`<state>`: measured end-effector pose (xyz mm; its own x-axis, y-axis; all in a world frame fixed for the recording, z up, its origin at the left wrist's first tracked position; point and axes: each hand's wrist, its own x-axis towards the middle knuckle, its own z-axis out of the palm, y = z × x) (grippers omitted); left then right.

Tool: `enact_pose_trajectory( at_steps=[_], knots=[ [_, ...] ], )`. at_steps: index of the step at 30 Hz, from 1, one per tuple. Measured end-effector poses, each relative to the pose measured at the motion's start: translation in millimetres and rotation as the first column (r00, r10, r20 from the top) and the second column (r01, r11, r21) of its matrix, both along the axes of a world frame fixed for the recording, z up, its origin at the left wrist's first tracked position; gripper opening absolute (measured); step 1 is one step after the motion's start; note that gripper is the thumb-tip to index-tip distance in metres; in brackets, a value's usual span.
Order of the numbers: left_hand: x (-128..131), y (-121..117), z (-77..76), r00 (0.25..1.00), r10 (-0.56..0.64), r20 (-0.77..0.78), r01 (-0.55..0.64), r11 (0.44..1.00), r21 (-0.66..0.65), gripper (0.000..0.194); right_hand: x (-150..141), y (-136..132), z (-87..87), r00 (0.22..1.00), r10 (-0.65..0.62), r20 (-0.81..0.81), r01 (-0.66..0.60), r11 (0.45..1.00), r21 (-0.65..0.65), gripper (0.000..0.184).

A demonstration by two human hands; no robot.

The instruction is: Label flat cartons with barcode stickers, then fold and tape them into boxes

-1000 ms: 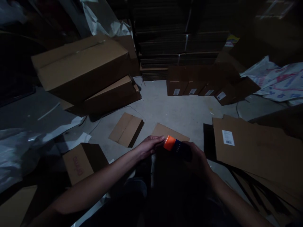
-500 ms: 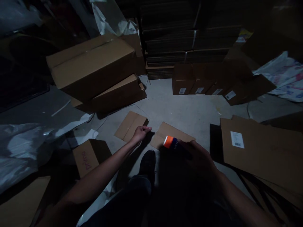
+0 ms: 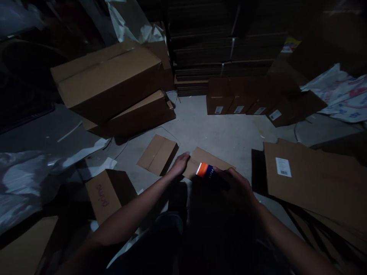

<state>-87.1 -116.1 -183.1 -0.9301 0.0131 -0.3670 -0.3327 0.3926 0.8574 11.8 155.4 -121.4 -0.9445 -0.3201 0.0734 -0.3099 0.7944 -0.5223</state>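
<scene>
My left hand (image 3: 180,163) reaches down to the left edge of a small flat cardboard box (image 3: 210,156) on the floor, its fingers stretched out along that edge; whether they touch it is hard to tell in the dim light. In my right hand (image 3: 239,184) is a small orange and dark-blue pack (image 3: 204,170) with a white end and pale lettering. It is held over the near side of the cardboard box and hides part of it. A second flat cardboard box (image 3: 157,152) lies left of my left hand.
A carton marked in pen (image 3: 104,194) stands at lower left. Large stacked cartons (image 3: 109,74) are behind it. Several labelled boxes (image 3: 220,95) line the back, before bundled flat cardboard (image 3: 200,53). Labelled cardboard sheets (image 3: 312,172) lie at right. My shoe (image 3: 178,194) is near the boxes.
My left hand has moved right, from above the left flat box to the edge of the other one, and its fingers have straightened. My right hand still holds the pack in nearly the same place.
</scene>
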Motion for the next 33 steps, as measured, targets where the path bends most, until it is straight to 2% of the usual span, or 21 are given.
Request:
enact_pose_trajectory(
  at_steps=[4, 7, 10, 13, 17, 20, 22, 23, 25, 26, 27, 29, 33],
  knots=[
    [6, 16, 7.4, 0.984, -0.175, -0.044, 0.164, 0.968, -0.188, 0.053, 1, 15, 14.4, 0.990, 0.049, 0.134, -0.043, 0.998, -0.048, 0.085],
    [9, 19, 9.9, 0.978, -0.205, -0.030, 0.191, 0.947, -0.260, 0.055, 20, 55, 17.3, 0.977, 0.043, 0.209, -0.036, 0.999, -0.037, 0.081],
    [7, 19, 9.6, 0.966, -0.258, -0.009, 0.239, 0.909, -0.342, 0.061, 54, 104, 5.4, 0.988, -0.005, 0.153, -0.001, 0.999, 0.035, 0.076],
    [4, 18, 8.0, 0.958, -0.286, 0.004, 0.265, 0.883, -0.388, 0.065, 83, 134, -11.7, 0.993, -0.043, 0.112, 0.034, 0.996, 0.078, 0.073],
    [2, 17, 10.7, 0.951, -0.309, 0.029, 0.288, 0.843, -0.454, 0.069, 93, 138, -32.4, 0.995, -0.053, 0.086, 0.047, 0.996, 0.070, 0.068],
    [6, 25, 18.5, 0.949, -0.301, -0.093, 0.194, 0.790, -0.581, 0.065, 90, 132, -48.8, 0.996, -0.058, 0.071, 0.055, 0.997, 0.045, 0.063],
    [19, 40, 22.9, 0.884, -0.411, -0.223, 0.172, 0.729, -0.662, 0.063, 88, 130, -59.3, 0.996, -0.063, 0.056, 0.062, 0.998, 0.018, 0.063],
    [28, 49, 23.9, 0.819, -0.515, -0.253, 0.232, 0.700, -0.675, 0.062, 88, 131, -63.7, 0.997, -0.061, 0.055, 0.061, 0.998, 0.004, 0.065],
    [50, 70, 23.2, 0.610, -0.755, -0.241, 0.498, 0.601, -0.625, 0.060, 90, 135, -69.7, 0.996, -0.053, 0.068, 0.054, 0.998, -0.011, 0.069],
    [61, 79, 21.7, 0.503, -0.830, -0.240, 0.615, 0.539, -0.575, 0.063, 93, 139, -71.0, 0.996, -0.046, 0.077, 0.047, 0.999, -0.008, 0.070],
    [71, 87, 19.8, 0.428, -0.870, -0.247, 0.685, 0.490, -0.539, 0.065, 96, 142, -71.0, 0.996, -0.040, 0.085, 0.040, 0.999, 0.003, 0.071],
    [85, 96, 15.8, 0.373, -0.891, -0.257, 0.724, 0.453, -0.520, 0.069, 103, 147, -67.1, 0.995, -0.040, 0.089, 0.036, 0.998, 0.047, 0.069],
    [95, 104, 10.8, 0.373, -0.889, -0.266, 0.634, 0.453, -0.627, 0.067, 100, 132, -44.4, 0.996, -0.056, 0.070, 0.040, 0.977, 0.211, 0.069]
  ],
)
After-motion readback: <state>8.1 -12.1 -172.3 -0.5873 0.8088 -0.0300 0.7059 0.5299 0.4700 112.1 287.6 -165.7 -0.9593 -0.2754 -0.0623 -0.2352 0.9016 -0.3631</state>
